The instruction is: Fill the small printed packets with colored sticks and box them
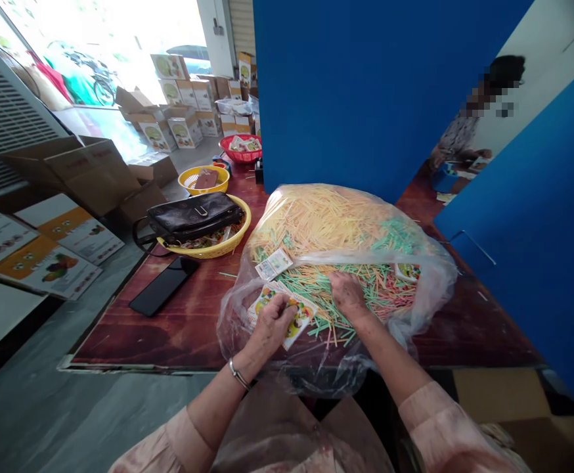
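Note:
A large clear plastic bag (pixel 311 197) lies open on the table, full of thin sticks (pixel 303 284) in yellow, green, orange and red. My left hand (pixel 273 320), with a metal bangle at the wrist, is closed on a white packet (pixel 297 326) printed with colourful pictures, at the bag's near left edge. Inside the bag's mouth my right hand (pixel 349 295) is closed, its curled fingers touching the sticks; what they grip is hidden. A small printed card (pixel 274 264) lies on the bag beyond my left hand. Another printed piece (pixel 408 272) shows at the right of the opening.
Left of the bag are a phone (pixel 163 286), a yellow basket (pixel 240 240) bearing a dark handbag (pixel 196 215), a smaller yellow basket (pixel 184 180) and a red basket (pixel 240 156). Blue panels (pixel 336 92) stand behind; a person (pixel 464 131) is beyond them. Cartons (pixel 75 171) fill the left floor.

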